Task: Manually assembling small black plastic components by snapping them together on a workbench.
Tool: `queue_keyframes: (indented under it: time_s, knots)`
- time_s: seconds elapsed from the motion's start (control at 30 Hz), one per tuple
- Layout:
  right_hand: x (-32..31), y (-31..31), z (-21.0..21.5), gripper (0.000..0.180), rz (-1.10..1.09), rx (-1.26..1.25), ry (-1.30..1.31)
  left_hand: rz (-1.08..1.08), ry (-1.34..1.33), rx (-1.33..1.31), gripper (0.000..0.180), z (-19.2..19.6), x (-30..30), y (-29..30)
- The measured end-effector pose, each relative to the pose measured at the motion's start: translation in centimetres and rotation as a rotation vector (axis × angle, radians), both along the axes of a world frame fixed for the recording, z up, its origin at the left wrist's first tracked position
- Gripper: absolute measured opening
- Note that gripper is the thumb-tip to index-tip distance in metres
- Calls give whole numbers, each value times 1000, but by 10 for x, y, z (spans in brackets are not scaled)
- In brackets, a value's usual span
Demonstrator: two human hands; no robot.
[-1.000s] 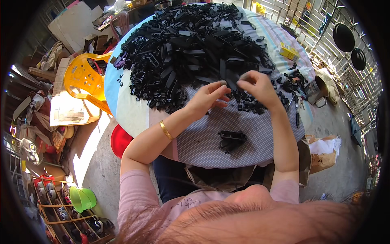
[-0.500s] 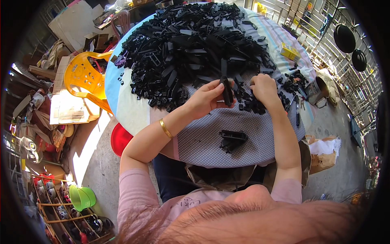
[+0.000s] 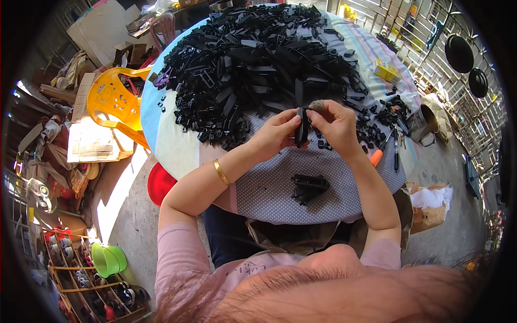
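Pinching one narrow black plastic piece [image 3: 302,127] upright between both hands, just above the table's near half; left hand [image 3: 277,134] closing thumb and fingertips on its left edge, right hand [image 3: 335,123] curling fingers over its top and right side, thumb tip pressing at the upper end; both grips closed tight on the piece, with no gap showing.

Wearing a gold bangle [image 3: 221,173] on the left wrist, at 8 o'clock from the grip; forearms coming in from the lower edge, pink sleeves [image 3: 180,253] covering the upper arms.

Lying at 6 o'clock from the grip, on the dotted grey cloth [image 3: 269,188]: a small cluster of black pieces [image 3: 308,187], apart from the hands.

Spreading from 10 to 1 o'clock, a large heap of black plastic parts [image 3: 253,64] covering most of the round table [image 3: 172,145]; loose parts trailing toward 3 o'clock beside the right hand.

Lying at 4 o'clock, near the table edge: an orange-handled tool [image 3: 376,158] and a dark pen [image 3: 396,151]; sitting at 2 o'clock, a small yellow box [image 3: 386,70].

Standing at 9 o'clock, off the table: a yellow plastic chair [image 3: 113,99]; showing below it, at 8 o'clock, a red stool [image 3: 160,183] on the concrete floor [image 3: 129,237].
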State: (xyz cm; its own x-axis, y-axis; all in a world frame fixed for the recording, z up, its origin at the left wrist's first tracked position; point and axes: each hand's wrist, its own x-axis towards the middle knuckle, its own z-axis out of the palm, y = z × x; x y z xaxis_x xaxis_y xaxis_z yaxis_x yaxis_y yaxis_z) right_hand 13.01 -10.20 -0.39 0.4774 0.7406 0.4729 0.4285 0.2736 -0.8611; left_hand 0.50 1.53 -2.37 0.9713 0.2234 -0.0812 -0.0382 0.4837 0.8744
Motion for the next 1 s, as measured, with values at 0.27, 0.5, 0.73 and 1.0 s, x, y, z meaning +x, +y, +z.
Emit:
queue_keyframes:
  time_s: [0.27, 0.5, 0.73, 1.0]
  knots:
    - [-2, 0, 0, 7, -124, 81, -344, 50, -14, -22, 36, 4, -2, -4]
    - [-10, -2, 3, 7, -259, -14, -855, 195, 25, 324, 34, 2, -1, -9]
    - [-11, -4, -18, 7, -229, -306, -1108, 340, 99, 881, 27, 3, -4, -13]
    - [-11, -3, -14, 8, -97, -232, -1060, 294, 118, 931, 26, 16, -10, -11]
